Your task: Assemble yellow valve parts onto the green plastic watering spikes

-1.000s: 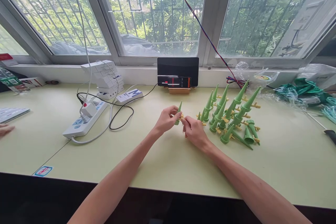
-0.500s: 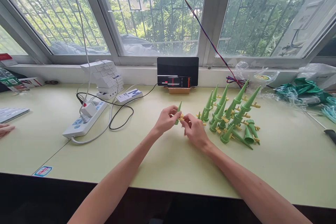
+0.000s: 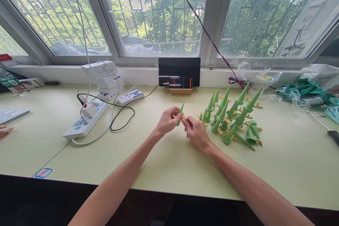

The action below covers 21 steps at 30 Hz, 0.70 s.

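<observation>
My left hand (image 3: 169,119) is closed round a green plant watering spike (image 3: 182,107), its tip pointing up and slightly right. Just beside it, the fingers of my right hand (image 3: 196,130) pinch a small yellow valve (image 3: 183,117) at the spike's side. Fingers cover most of the valve and the spike's lower part. To the right of my right hand stand several green watering spikes (image 3: 224,111) with yellow valves, many stacked point up. A few loose spikes (image 3: 251,136) lie at the near right of that group.
On the left are a power strip (image 3: 91,127) with cables and stacked white boxes (image 3: 103,77). A phone (image 3: 180,83) leans against a black tablet (image 3: 180,66) by the window. Green plastic wrapping (image 3: 304,93) and a screwdriver (image 3: 332,135) lie at right. Another person's hand (image 3: 4,131) shows at far left.
Both hands stay in almost the same place. The held spike's tip has tilted slightly to the right, and the right fingers have shifted a little at the valve.
</observation>
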Each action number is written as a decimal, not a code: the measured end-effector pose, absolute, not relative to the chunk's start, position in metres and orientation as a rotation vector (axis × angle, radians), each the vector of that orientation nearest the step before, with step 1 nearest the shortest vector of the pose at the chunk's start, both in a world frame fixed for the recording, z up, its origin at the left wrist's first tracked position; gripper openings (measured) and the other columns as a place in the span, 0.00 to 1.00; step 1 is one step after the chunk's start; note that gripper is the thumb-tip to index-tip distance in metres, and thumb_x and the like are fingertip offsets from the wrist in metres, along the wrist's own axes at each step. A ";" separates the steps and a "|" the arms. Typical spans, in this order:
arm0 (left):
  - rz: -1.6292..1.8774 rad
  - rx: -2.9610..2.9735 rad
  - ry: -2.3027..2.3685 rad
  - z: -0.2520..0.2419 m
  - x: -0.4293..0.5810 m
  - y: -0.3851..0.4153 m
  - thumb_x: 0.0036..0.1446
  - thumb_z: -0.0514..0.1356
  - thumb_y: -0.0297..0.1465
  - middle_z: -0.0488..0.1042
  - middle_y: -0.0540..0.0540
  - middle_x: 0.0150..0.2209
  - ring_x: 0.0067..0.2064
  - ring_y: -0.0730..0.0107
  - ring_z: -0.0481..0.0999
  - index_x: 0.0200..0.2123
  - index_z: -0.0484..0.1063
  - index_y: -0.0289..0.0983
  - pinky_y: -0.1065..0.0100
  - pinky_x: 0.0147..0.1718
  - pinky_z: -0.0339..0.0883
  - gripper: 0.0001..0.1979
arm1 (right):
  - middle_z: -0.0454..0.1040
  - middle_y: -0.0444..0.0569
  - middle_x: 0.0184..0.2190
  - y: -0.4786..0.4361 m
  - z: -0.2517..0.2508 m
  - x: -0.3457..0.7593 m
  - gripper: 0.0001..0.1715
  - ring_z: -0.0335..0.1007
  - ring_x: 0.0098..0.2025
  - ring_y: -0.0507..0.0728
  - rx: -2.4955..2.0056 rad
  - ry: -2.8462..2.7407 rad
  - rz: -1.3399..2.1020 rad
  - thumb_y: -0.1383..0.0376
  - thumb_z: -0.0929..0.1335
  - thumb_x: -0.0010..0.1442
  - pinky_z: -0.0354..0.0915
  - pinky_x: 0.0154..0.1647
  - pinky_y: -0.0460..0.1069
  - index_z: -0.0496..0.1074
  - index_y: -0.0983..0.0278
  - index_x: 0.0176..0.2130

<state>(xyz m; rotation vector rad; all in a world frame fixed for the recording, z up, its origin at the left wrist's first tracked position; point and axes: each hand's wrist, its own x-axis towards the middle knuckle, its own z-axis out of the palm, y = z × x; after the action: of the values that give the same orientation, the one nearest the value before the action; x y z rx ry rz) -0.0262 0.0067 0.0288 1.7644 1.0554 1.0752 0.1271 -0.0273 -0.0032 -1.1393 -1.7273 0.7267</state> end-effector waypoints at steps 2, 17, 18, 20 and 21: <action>1.079 1.765 1.066 0.029 -0.026 0.007 0.57 0.61 0.40 0.71 0.49 0.26 0.26 0.75 0.69 0.30 0.68 0.36 0.71 0.25 0.64 0.13 | 0.70 0.43 0.24 -0.028 -0.002 0.127 0.13 0.64 0.20 0.51 -1.136 -1.718 0.722 0.58 0.62 0.66 0.59 0.24 0.47 0.65 0.62 0.32; 1.089 1.775 1.043 0.031 -0.026 0.005 0.57 0.61 0.40 0.71 0.50 0.24 0.25 0.75 0.67 0.29 0.68 0.36 0.72 0.24 0.63 0.13 | 0.69 0.43 0.25 -0.028 -0.004 0.127 0.12 0.62 0.20 0.51 -1.129 -1.722 0.690 0.59 0.61 0.66 0.57 0.25 0.47 0.62 0.61 0.31; 1.090 1.779 1.036 0.030 -0.026 0.005 0.57 0.61 0.40 0.71 0.50 0.24 0.25 0.75 0.67 0.29 0.68 0.36 0.72 0.24 0.63 0.13 | 0.68 0.43 0.25 -0.028 -0.004 0.126 0.12 0.61 0.20 0.51 -1.133 -1.726 0.687 0.59 0.61 0.66 0.57 0.25 0.47 0.62 0.61 0.31; 1.088 1.785 1.021 0.029 -0.026 0.005 0.57 0.61 0.41 0.71 0.50 0.25 0.25 0.76 0.67 0.30 0.68 0.36 0.72 0.24 0.62 0.13 | 0.67 0.43 0.24 -0.028 -0.004 0.126 0.14 0.61 0.20 0.51 -1.141 -1.735 0.680 0.59 0.60 0.67 0.56 0.25 0.47 0.62 0.61 0.30; 1.085 1.787 1.014 0.029 -0.027 0.006 0.57 0.61 0.41 0.71 0.50 0.25 0.25 0.76 0.67 0.30 0.68 0.36 0.72 0.24 0.63 0.13 | 0.67 0.43 0.23 -0.028 -0.004 0.126 0.15 0.61 0.20 0.51 -1.145 -1.740 0.676 0.59 0.60 0.67 0.56 0.25 0.47 0.61 0.61 0.29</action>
<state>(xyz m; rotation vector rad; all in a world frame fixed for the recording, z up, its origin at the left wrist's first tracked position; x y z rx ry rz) -0.0265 0.0057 0.0287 1.7869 1.0142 1.0854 0.1262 -0.0276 -0.0037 -1.1450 -1.7397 0.6760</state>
